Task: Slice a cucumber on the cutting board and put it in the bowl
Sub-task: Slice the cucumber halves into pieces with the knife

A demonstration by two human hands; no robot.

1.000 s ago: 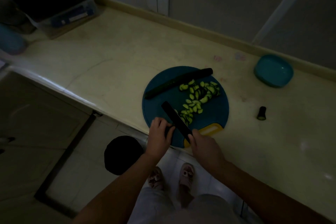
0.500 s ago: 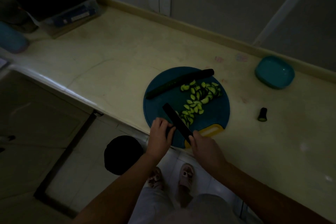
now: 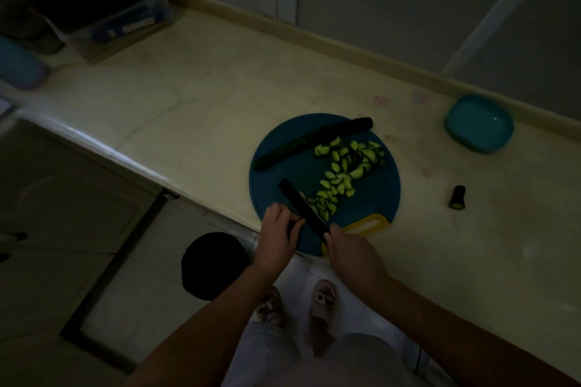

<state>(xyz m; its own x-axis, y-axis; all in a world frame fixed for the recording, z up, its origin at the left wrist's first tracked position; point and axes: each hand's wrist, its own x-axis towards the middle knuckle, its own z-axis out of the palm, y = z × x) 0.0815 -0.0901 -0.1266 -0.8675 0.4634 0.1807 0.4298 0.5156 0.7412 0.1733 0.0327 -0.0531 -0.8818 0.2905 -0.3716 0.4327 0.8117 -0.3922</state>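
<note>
- left hand (image 3: 278, 231) pinches a dark cucumber piece (image 3: 292, 225) at the near edge of the blue cutting board (image 3: 374, 198)
- right hand (image 3: 353, 253) grips the black knife (image 3: 303, 209), blade just beside that piece
- cucumber slices (image 3: 341, 174) trail beyond the blade, with a long cucumber half (image 3: 314, 141) behind them
- teal bowl (image 3: 479, 122) sits well apart to the right, and a cucumber end (image 3: 458, 197) lies on the counter (image 3: 188, 110)

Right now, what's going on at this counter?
A person is slicing cucumber on the round blue cutting board. The right hand grips a dark knife. The left hand holds a short cucumber piece beside the blade. A heap of slices lies mid-board, with a long uncut piece at the far side. The teal bowl holds no slices, and a cut-off end lies on the counter.
</note>
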